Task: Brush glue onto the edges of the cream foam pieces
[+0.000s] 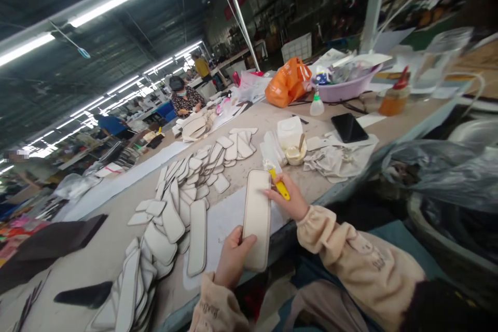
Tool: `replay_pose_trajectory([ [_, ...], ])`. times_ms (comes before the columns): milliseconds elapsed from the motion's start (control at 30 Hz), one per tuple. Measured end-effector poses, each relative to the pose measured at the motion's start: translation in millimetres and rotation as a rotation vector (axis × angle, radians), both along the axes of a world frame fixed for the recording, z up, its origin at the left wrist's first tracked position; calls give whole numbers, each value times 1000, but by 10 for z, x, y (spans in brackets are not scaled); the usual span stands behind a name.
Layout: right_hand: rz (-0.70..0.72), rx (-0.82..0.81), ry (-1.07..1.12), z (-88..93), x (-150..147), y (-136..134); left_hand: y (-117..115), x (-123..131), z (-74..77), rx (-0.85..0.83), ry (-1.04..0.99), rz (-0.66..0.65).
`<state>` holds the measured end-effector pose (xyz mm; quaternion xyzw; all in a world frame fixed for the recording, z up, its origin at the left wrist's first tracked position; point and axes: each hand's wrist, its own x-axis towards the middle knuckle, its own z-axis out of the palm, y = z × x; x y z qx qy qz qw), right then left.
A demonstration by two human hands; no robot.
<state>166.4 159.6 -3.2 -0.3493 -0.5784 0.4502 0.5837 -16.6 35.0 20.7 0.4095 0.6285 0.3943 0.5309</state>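
Note:
My left hand [232,257] grips the lower end of a long cream leather-like panel [257,218] with rounded corners, its thumb on the face. In my right hand [290,199] is a yellow-handled brush [280,185], its pale head pointing away from me; the fingers also touch the panel's right edge. Beneath the panel lies a white sheet [221,218] at the table's edge. To the left spreads a heap of similar cream pieces [167,218], with one long piece [197,238] lying nearest the panel. A small tub of whitish paste [295,154] stands beyond my right hand.
Crumpled cloth [334,158] and a black phone [349,128] lie to the right. Behind them are a small bottle [317,106], an orange bag [288,83], a purple basin [346,91] and an amber bottle [393,98]. A co-worker [185,96] sits across the table.

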Motion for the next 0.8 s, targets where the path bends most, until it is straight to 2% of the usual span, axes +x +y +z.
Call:
replay_pose_trajectory([
  [133, -154, 36, -12, 68, 71, 5, -70, 268, -53, -43, -140, 18],
  [300, -195, 26, -5, 48, 144, 43, -136, 460, -84, -107, -269, 125],
  [467, -220, 32, -6, -20, 155, 101, -142, 526, -92, -126, -293, 188],
  [700, -291, 63, -79, -28, 204, 129, -200, 536, -132, -148, -270, 157],
  [800, -262, 71, -130, -21, 211, 129, -224, 503, -192, -147, -261, 150],
])
